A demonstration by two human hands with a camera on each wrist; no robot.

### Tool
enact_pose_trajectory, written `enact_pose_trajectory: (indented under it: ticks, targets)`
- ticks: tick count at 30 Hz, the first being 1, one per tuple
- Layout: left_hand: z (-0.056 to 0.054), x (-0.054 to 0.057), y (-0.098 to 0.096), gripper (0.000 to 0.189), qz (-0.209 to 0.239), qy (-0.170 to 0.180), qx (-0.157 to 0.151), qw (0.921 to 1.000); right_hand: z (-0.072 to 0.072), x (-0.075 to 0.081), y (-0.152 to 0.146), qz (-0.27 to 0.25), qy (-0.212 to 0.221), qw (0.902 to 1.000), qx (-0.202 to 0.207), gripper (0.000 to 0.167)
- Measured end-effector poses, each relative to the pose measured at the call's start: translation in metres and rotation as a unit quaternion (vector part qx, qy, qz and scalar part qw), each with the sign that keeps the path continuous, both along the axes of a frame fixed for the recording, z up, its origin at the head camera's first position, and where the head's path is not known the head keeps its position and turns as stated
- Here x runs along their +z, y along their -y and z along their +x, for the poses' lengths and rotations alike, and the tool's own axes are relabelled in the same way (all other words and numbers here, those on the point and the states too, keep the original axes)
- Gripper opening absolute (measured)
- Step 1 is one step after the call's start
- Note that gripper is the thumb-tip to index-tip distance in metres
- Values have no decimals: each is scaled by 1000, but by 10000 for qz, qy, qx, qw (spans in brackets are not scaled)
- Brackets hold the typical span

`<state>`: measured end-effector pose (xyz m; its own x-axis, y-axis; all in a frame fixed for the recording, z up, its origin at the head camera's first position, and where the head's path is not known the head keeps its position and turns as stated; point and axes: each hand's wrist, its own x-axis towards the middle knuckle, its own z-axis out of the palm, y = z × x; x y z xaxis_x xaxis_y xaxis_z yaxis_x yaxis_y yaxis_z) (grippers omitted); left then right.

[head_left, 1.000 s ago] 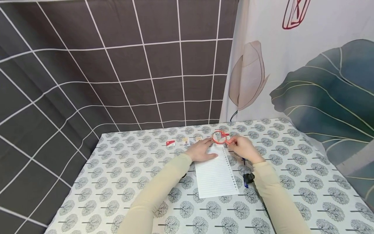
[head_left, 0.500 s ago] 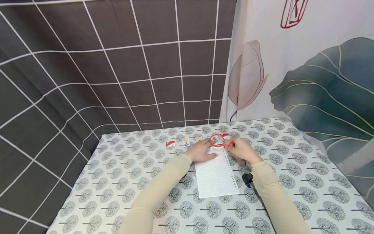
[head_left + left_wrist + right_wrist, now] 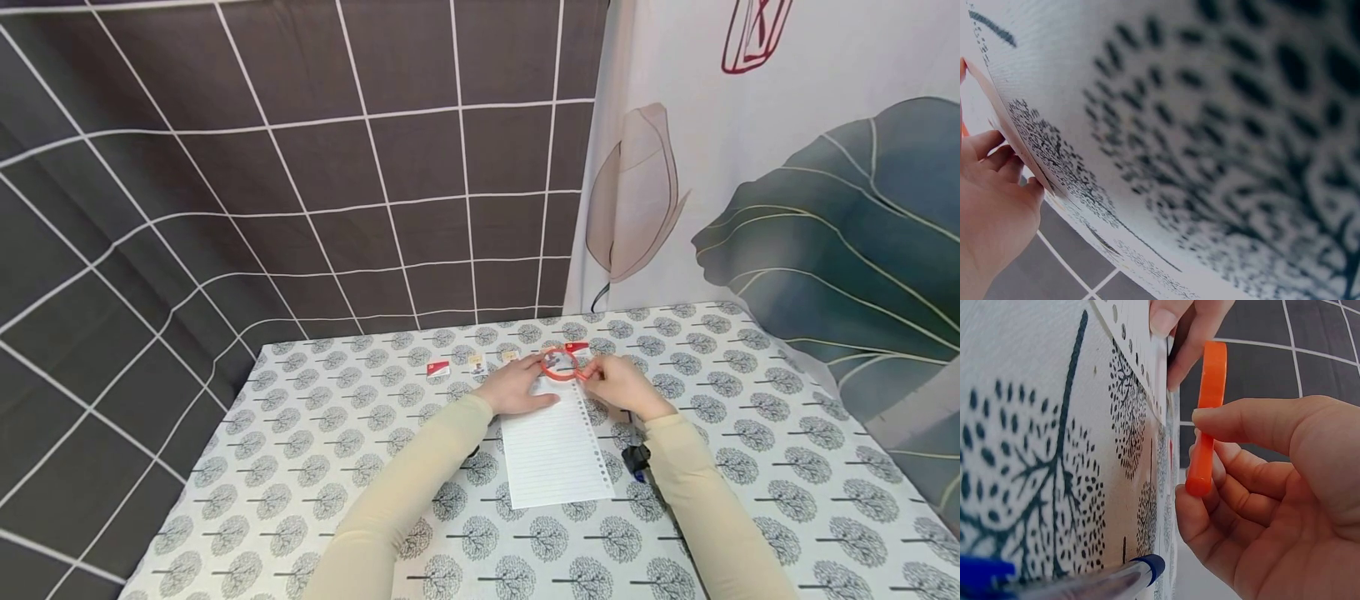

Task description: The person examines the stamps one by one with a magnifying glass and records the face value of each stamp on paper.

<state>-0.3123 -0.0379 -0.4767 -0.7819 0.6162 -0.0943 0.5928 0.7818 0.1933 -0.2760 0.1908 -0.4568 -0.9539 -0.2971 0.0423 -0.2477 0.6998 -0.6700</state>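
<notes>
My right hand (image 3: 621, 385) pinches the short handle of an orange-red magnifying glass (image 3: 1212, 378) between thumb and fingers. Its round rim is tilted above the far edge of a lined paper sheet (image 3: 558, 458), and a small picture card shows through the lens. My left hand (image 3: 517, 388) rests on the upper left of the sheet with fingers spread, its fingertips close to the lens. In the left wrist view, the left fingers (image 3: 1013, 165) lie along the paper's surface.
Small cards lie along the back: a red and white card (image 3: 437, 368), a picture card (image 3: 477, 364) and a red card (image 3: 576, 347) right of the lens. A blue pen (image 3: 1129, 578) lies under my right wrist. A dark tiled-pattern curtain (image 3: 420, 167) hangs behind the table.
The magnifying glass has moved slightly toward me, off the red card, which shows more plainly behind it. My right hand moved slightly with it; the left hand stays on the paper.
</notes>
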Motion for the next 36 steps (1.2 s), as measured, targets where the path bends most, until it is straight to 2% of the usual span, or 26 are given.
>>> enact_pose_trajectory:
  ticks: [9,23,36]
  targets:
    - [1,-1,0,86,120,70,44,9999,-1,-4,-2,186,43,9998,65,14]
    - [3,-2,0,88,306,261,187,9990,-1,-5,-2,153,96,9997,157,13]
    - [-2,-4,0,88,297,163,97,9994,-4,-6,-1,265,167,9994,121,8]
